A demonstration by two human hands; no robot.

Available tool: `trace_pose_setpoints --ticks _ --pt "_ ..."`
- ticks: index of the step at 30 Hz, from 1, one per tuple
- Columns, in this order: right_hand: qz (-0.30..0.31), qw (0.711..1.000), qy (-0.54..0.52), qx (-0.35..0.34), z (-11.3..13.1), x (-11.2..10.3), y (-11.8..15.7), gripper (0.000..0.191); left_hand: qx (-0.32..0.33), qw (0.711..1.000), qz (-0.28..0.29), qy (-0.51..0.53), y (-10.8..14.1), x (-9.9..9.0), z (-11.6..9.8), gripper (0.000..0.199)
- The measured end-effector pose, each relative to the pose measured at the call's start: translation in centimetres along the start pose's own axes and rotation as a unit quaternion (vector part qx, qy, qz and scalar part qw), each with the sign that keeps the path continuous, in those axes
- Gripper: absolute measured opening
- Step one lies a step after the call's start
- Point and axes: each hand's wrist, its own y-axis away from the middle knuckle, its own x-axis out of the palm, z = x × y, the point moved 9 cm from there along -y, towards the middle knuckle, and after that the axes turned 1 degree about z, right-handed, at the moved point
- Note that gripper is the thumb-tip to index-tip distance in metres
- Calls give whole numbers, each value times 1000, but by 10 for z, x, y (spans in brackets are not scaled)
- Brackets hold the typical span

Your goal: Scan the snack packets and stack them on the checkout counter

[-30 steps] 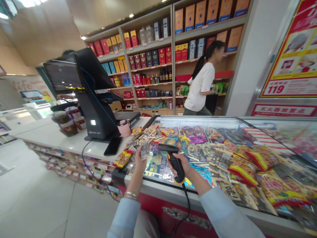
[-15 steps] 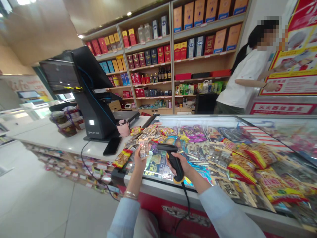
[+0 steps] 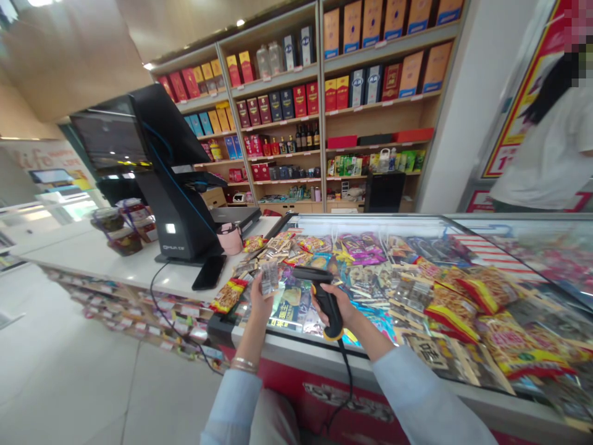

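Observation:
My right hand (image 3: 337, 305) is wrapped round the grip of a black barcode scanner (image 3: 328, 303), its head pointing left. A cable runs down from the scanner's base. To the left, my left hand (image 3: 260, 298) pinches a small clear snack packet (image 3: 269, 278) upright in front of the scanner's head; its print is too blurred to read. Below both hands, snack packets lie spread over the glass top of a freezer (image 3: 370, 224). A red and yellow snack bag (image 3: 228, 296) lies just left of my left hand.
A black checkout terminal (image 3: 173, 185) stands on the white counter (image 3: 178, 281), with a phone (image 3: 209, 272), a pink cup (image 3: 230, 238) and stacked jars (image 3: 124, 232) near it. Several yellow noodle-snack bags (image 3: 519, 346) lie at right. A person in white (image 3: 546, 148) is at far right, before shelves (image 3: 323, 117).
The person in white has moved right, partly out of view. The red light on the packet in my left hand is gone. Both my hands stay nearly in place.

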Motion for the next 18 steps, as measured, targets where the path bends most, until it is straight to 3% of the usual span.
trace_pose_setpoints --ticks 13,18 --pt "4 1000 -10 -10 5 2 -2 36 29 999 14 -34 -5 -3 1 33" --pt "-13 1000 -12 -3 11 1 -4 34 40 998 30 -42 -2 4 -4 39"
